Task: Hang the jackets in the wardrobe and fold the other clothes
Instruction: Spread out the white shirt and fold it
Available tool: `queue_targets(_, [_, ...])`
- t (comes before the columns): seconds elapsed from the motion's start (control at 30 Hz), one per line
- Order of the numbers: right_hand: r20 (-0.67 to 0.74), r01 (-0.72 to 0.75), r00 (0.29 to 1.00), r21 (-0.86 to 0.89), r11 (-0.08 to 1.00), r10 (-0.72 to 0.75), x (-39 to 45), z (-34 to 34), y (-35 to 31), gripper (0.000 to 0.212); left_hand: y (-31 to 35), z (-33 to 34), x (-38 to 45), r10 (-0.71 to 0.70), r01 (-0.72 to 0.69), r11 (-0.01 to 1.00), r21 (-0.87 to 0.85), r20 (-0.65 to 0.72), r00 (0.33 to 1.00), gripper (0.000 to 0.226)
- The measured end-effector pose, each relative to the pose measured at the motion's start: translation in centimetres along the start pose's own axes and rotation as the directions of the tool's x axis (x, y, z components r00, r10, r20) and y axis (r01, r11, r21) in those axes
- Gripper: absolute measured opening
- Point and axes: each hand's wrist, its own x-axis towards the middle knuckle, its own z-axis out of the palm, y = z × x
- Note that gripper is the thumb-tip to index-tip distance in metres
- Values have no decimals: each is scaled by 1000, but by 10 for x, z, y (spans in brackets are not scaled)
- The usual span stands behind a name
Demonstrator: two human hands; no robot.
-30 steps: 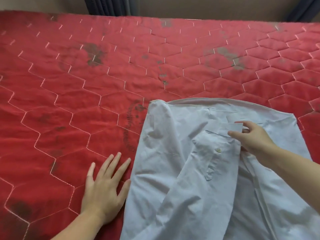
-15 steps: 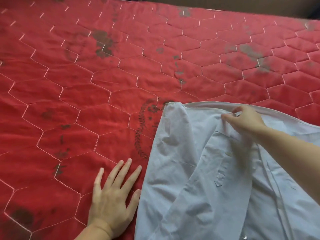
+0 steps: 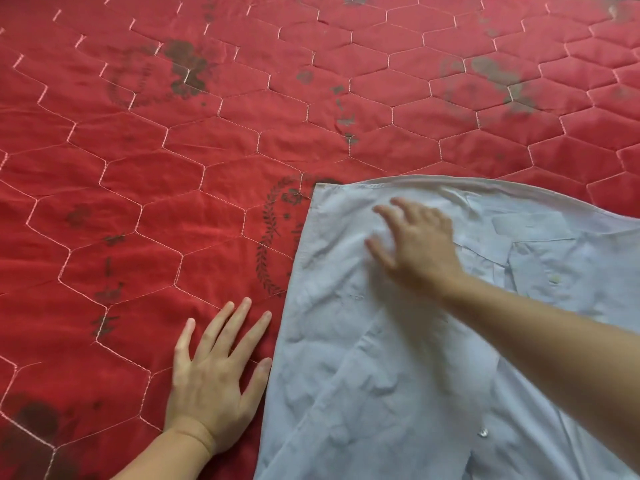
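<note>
The red quilted bedcover (image 3: 173,188) fills the left and top of the frame, its stitching forming hexagons, with dark printed motifs scattered over it. It serves as the flat surface for folding.

Lower left of centre: the left hand (image 3: 216,372) lies palm down on the bedcover, fingers straight and spread, holding nothing. Its thumb sits just beside the left edge of the shirt; whether it touches the cloth cannot be told. In my judgement it is placed there to brace the person's lean over the bed.

Centre to right: the pale blue shirt (image 3: 363,358) lies spread on the bedcover, filling the lower right of the frame. Its upper edge is a straight fold line, and a sleeve is laid diagonally across the body. A buttoned cuff or pocket shows at right. The folding looks partly done.

Right of centre: the right hand (image 3: 417,242) is blurred over the upper part of the shirt, fingers extended and slightly apart, gripping nothing. It appears to be pressing or smoothing the cloth flat, probably to set the fold.
</note>
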Motion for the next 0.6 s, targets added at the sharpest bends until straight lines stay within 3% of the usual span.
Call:
queue_targets(0.1, [124,18,992,-40,999,-13,-5,19,-9,65,0,2,1,8,-8,1000,15,-16,1000,55])
queue_targets(0.23, [-75,-28,997,72,997,34,-23,19,-18,65,-1,3,2,17,-16,999,29,-59,998,56])
queue_targets(0.3, [-119,21,993,134,991,-5,-64,26,-33,62,0,3,2,13,-10,999,36,-71,997,56])
queue_targets(0.37, [-30,108,994,65,992,-107,-95,36,-47,59,-1,4,4,1,2,1000,31,-79,997,57])
queue_targets(0.43, [29,77,996,118,990,-81,-102,32,-60,55,0,2,6,-16,17,1000,17,-65,998,59])
queue_targets(0.5, [-35,68,997,204,977,-62,-114,13,-77,52,2,0,4,-34,35,999,18,-65,997,60])
queue_targets(0.6, [-224,230,959,240,943,-176,-194,-15,-101,48,2,0,2,-41,43,998,37,-52,998,56])
